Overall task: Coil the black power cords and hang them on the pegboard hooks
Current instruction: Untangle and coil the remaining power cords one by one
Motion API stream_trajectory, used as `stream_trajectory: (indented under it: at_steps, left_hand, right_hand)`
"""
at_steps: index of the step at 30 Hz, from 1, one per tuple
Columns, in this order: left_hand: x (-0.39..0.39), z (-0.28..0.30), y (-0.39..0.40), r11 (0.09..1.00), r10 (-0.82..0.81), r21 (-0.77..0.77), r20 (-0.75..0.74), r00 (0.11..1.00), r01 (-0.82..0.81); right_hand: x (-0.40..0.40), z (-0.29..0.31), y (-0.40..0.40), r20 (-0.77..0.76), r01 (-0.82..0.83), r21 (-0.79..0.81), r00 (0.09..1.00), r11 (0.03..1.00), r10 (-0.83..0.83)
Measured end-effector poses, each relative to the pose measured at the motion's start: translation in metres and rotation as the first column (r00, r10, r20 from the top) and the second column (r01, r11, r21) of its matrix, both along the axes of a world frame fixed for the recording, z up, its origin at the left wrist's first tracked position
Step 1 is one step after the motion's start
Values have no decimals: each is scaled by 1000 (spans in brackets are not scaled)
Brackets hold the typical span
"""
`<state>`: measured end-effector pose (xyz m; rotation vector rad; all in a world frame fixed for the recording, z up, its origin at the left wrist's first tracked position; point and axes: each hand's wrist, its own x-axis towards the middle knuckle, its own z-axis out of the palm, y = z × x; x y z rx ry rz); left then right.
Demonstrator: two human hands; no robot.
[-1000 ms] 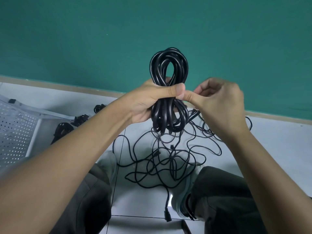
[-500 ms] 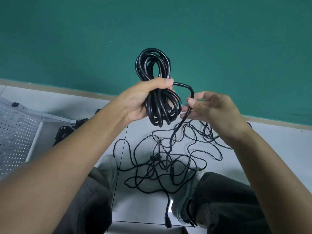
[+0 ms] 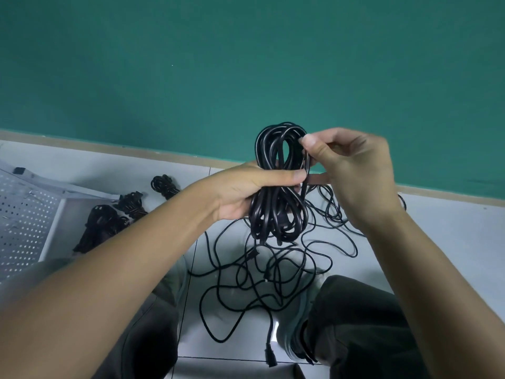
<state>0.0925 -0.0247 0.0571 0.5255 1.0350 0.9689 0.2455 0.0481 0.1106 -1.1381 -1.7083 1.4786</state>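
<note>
Between our knees the loose black cords (image 3: 262, 272) sprawl over the white floor (image 3: 442, 242) — any reach downward meets that tangle. To our left the pegboard (image 3: 24, 222) lies flat with coiled cords (image 3: 114, 217) beside it (crowding that edge). Bare tile to our right and the green wall (image 3: 246, 64) ahead leave us open air.

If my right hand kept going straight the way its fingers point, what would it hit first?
The right hand points left toward the coil and already pinches a strand at its top loop. Going on, it would press into that loop; beyond it the way looks free, though depth is unclear.
</note>
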Motion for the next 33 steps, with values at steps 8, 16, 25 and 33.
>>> stream_trajectory:
  at_steps: [8, 16, 25, 33]
  left_hand:
    - [14, 1, -2, 998, 41, 36, 24, 999, -42]
    - [10, 9, -2, 997, -69, 26, -96, 993, 72]
    - [23, 11, -2, 999, 34, 25, -20, 999, -33]
    - [-16, 22, 9, 860, 511, -70, 147, 847, -506]
  right_hand:
    - [-8, -4, -6, 128, 110, 257, 981, 960, -146]
    - [-5, -5, -10, 147, 199, 542, 934, 816, -325]
    - [-1, -14, 0, 143, 215, 387, 947, 897, -288]
    - [-7, -35, -17, 154, -330, -371, 900, 868, 408]
